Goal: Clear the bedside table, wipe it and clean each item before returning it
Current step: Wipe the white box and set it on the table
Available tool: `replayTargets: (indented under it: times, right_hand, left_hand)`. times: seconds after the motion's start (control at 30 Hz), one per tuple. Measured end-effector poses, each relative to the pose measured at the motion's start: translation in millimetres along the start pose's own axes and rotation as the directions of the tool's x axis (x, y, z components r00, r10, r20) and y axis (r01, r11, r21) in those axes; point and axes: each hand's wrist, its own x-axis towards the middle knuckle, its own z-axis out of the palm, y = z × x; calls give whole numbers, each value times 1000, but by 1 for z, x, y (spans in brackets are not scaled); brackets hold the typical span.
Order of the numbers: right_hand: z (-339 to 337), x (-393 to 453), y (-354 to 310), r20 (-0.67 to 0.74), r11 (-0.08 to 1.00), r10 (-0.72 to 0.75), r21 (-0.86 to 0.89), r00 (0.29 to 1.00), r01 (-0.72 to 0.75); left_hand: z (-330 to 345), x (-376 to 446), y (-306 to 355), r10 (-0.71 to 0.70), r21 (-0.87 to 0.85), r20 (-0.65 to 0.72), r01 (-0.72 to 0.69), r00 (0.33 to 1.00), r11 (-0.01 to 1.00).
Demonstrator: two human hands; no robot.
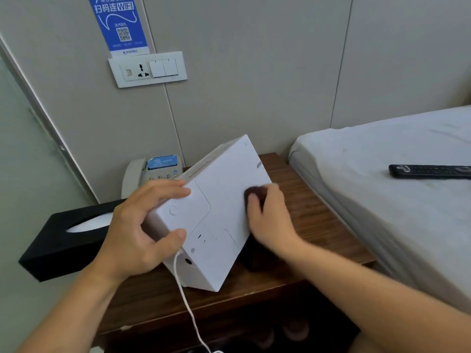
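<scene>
A white box-shaped device (pixel 224 200) stands tilted on one corner on the dark wooden bedside table (pixel 318 225). A white cable (pixel 187 305) runs from its lower edge down past the table front. My left hand (pixel 142 230) grips the device's left edge, thumb on the face and fingers over the top. My right hand (pixel 270 220) presses a dark reddish-brown cloth (pixel 254 193) against the device's white face. More of the cloth (pixel 260 258) shows dark on the table below the hand.
A black tissue box (pixel 58 240) sits at the table's left edge, with a grey telephone (pixel 150 171) behind it near the wall. A bed (pixel 395 200) with a black remote (pixel 430 171) on it borders the right. A socket panel (pixel 149 68) hangs on the wall.
</scene>
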Motion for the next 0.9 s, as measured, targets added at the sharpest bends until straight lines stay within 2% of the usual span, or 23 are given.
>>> replayTargets:
  times: [0.03,0.1,0.17,0.23,0.3,0.4,0.5,0.57,0.63,0.7,0.77,0.83,0.9]
  right_hand:
    - [-3,31,9,-23,993,116,30,993,-115]
    - [-11,80,24,-16,961,255,111,967,-252]
    - [-13,100,33,-2,932,319,182,948,-314]
    - [-10,93,32,-17,940,305,163,952,-298]
    - [-6,64,19,-20,975,216,60,976,-214]
    - [1,-2,-5,83,1000,-8,-23,997,10]
    - [8,-83,-31,163,943,-325,-23,932,333]
    - [10,-122,-43,254,899,-419,-19,872,438]
    - [10,-136,-46,298,883,-443,-21,846,469]
    - [9,-125,-47,287,893,-433,5,854,451]
    - [10,-96,-40,197,922,-379,-5,904,388]
    - [8,-48,-25,89,979,-195,-38,977,199]
    - [0,-2,-12,87,997,45,-60,995,-40]
  left_hand:
    - [1,1,2,8,5,7,-8,1000,1000]
    - [3,2,5,30,29,4,-30,1000,999]
    - [4,2,7,35,44,-1,-35,999,998]
    - [3,1,6,34,50,-2,-34,999,998]
    - [2,0,5,25,50,-1,-25,1000,998]
    - [3,1,3,8,72,-12,-7,1000,997]
    - [1,0,0,-9,80,-32,11,999,997]
    - [0,-2,0,-30,69,-42,33,999,997]
    - [0,-3,1,-43,64,-47,46,998,997]
    - [-1,-3,2,-44,60,-45,47,998,997]
    - [-2,-3,2,-46,62,-31,48,998,997]
    - [-2,-3,5,-43,84,-14,44,999,996]
    - [-1,-1,11,-38,112,7,37,999,993]
